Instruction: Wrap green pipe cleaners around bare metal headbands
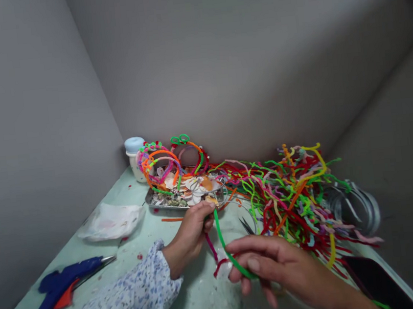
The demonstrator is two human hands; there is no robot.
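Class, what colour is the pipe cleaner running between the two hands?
Bright green, seen best in the head view.

The pale green counter [128,251] is carrying a metal tray [175,208]. A blue glue gun [63,287] and pipe cleaners [288,200] are lying on it.

The upper end of the green stem [220,231] is hidden by the left hand [198,218]. The dark-tipped tool [246,225] is partly covered by the right hand [273,260]. The glue gun [63,282] and phone [372,277] are cut off by the bottom edge.
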